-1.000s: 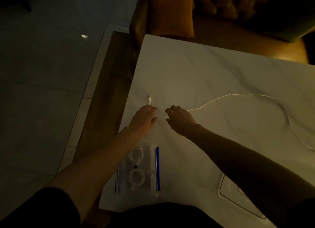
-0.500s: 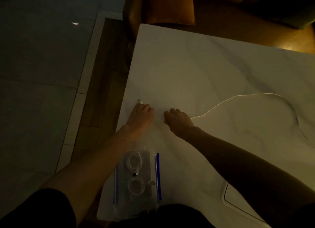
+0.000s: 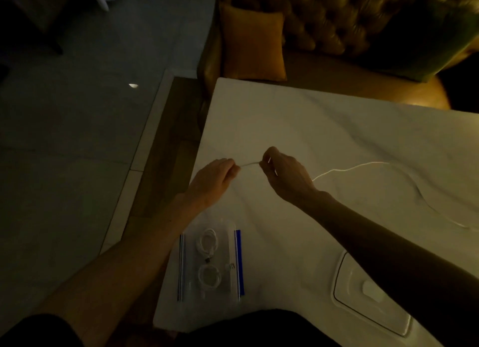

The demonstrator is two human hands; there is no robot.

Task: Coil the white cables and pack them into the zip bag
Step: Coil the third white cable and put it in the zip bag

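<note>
A: Where's the thin white cable (image 3: 344,169)?

B: Pinched between both hands above the white marble counter (image 3: 324,129); left hand (image 3: 215,182) and right hand (image 3: 283,175) each grip it, the rest trailing right.

A: The clear blue-edged zip bag (image 3: 211,263)?

B: Near edge, holding two coils.

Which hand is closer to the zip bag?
Left. The left hand is just beyond the zip bag; the right hand is farther, off to its right.

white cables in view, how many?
3. Two coiled cables, upper and lower, inside the zip bag; one loose cable stretched between both hands, trailing right across the table. More may be hidden.
</note>
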